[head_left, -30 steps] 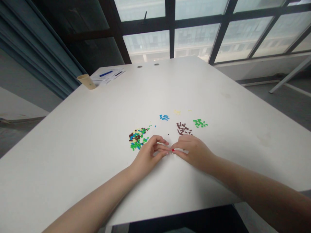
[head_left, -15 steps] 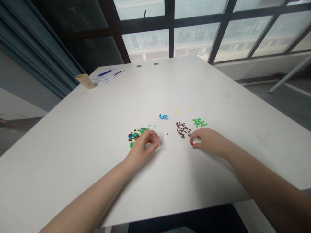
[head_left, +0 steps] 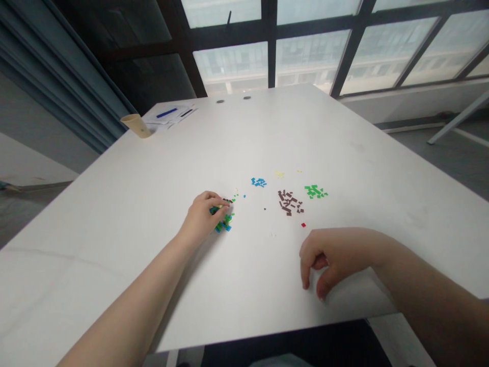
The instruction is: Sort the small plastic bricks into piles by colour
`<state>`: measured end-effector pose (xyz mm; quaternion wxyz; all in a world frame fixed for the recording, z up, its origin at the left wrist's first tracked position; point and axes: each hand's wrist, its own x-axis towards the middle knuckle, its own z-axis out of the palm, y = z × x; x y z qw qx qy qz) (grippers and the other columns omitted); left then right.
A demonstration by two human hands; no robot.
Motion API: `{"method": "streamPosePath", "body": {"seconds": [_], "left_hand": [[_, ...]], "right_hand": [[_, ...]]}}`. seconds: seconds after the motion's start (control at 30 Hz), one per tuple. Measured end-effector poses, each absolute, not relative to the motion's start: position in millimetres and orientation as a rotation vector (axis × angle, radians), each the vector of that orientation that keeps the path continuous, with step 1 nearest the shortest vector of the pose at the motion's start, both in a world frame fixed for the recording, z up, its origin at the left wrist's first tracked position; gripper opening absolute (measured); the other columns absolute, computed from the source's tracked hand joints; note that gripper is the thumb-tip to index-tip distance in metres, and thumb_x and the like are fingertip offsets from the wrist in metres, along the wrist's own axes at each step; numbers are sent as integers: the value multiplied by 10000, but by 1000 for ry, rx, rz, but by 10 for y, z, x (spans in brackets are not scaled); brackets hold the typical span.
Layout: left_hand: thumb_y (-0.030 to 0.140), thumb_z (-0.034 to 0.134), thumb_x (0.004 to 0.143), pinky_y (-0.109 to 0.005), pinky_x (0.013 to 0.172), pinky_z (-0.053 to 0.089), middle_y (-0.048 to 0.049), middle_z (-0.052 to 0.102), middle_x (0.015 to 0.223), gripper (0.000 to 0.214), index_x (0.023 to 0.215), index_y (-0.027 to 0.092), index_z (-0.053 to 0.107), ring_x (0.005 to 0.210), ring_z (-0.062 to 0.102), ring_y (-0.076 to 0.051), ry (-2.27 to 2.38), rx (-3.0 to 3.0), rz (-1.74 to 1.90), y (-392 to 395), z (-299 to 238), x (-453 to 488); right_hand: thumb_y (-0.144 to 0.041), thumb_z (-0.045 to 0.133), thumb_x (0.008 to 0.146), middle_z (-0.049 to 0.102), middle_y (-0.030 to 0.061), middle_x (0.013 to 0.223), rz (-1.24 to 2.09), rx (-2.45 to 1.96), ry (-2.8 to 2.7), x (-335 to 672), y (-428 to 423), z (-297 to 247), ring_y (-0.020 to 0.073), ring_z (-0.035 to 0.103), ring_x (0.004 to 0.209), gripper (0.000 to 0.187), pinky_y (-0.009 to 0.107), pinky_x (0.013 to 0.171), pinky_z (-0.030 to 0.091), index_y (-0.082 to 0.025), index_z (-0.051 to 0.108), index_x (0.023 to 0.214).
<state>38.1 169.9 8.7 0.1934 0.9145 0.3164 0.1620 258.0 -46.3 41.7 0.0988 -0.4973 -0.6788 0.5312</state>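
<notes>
My left hand rests on the mixed pile of tiny coloured pieces, its fingers curled and pinched among them; what it grips is too small to name. My right hand lies near the table's front edge with loosely curled fingers apart and nothing in them. A single red piece lies on the white table just beyond that hand. Sorted little heaps sit further out: brown pieces, green pieces, blue pieces and pale yellow pieces.
A paper cup stands at the far left corner beside papers with a blue pen. Dark window frames and a grey curtain lie beyond the table. A tiny dark piece lies alone mid-table.
My right hand carried the red piece toward the brown heap, left it on the table and drew back toward me. My left hand moved left onto the mixed pile.
</notes>
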Motion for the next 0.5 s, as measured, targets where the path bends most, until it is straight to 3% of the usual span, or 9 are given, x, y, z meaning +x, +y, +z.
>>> {"method": "streamPosePath", "body": {"seconds": [0.13, 0.33, 0.5], "left_hand": [[365, 551, 750, -390, 787, 410, -50, 585, 943, 189, 782, 256, 702, 896, 517, -229, 891, 2658, 316, 1620, 23, 400], [273, 551, 748, -455, 781, 338, -77, 610, 953, 156, 690, 240, 692, 933, 466, -280, 899, 2731, 344, 1534, 21, 432], [250, 516, 776, -416, 838, 345, -87, 575, 1019, 151, 784, 216, 663, 963, 471, -249, 729, 2600, 486, 1352, 85, 488]], "right_hand": [[-414, 659, 669, 368, -56, 556, 1589, -1390, -2092, 2484, -449, 366, 68, 372, 517, 276, 200, 516, 306, -219, 703, 860], [-333, 658, 691, 374, -58, 532, 1429, -1395, -2051, 2482, -493, 460, 73, 383, 506, 174, 197, 496, 311, -237, 707, 828], [-331, 608, 748, 487, -33, 583, 1096, -1489, -1999, 2384, -418, 434, 77, 441, 534, 158, 196, 514, 338, -209, 692, 805]]}}
